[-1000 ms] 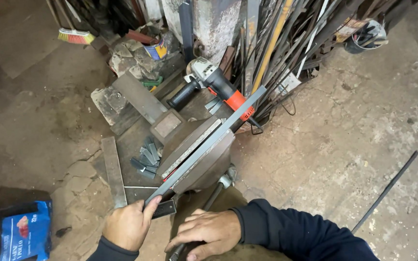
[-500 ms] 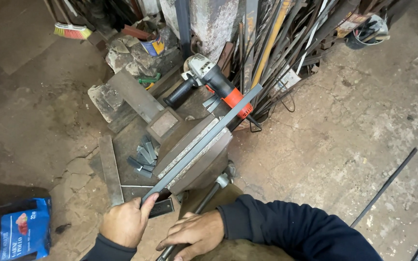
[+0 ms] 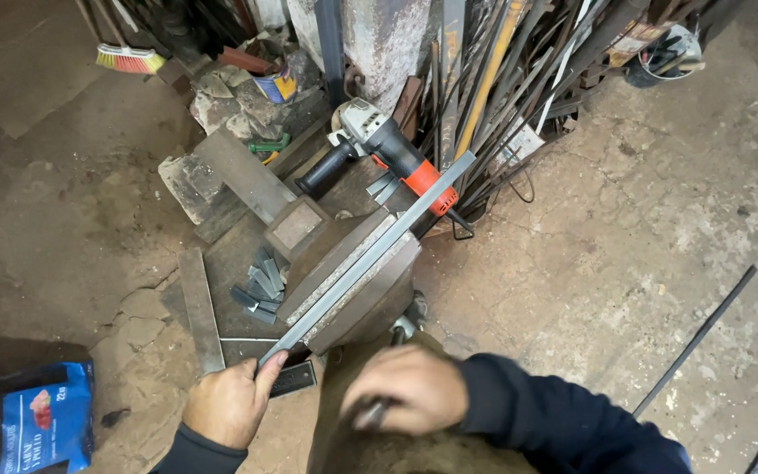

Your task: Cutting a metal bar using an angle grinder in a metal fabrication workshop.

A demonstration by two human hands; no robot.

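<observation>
Your left hand (image 3: 228,404) pinches the near end of the long flat grey steel bar (image 3: 370,254), thumb and fingers closed on it, so the strip lies straight along the jaws of the heavy grey bench vise (image 3: 357,285) and runs on past them toward the leaning bundle of metal rods (image 3: 519,79). Your right hand (image 3: 405,386) is blurred, its fingers curled around the vise's steel handle bar (image 3: 388,386), which lets you hold the bar level with one hand and work the clamp with the other. The red and grey angle grinder (image 3: 388,149) rests just beyond the vise, close by. A cluster of short cut metal pieces (image 3: 256,285) lies on the plate left of the vise.
</observation>
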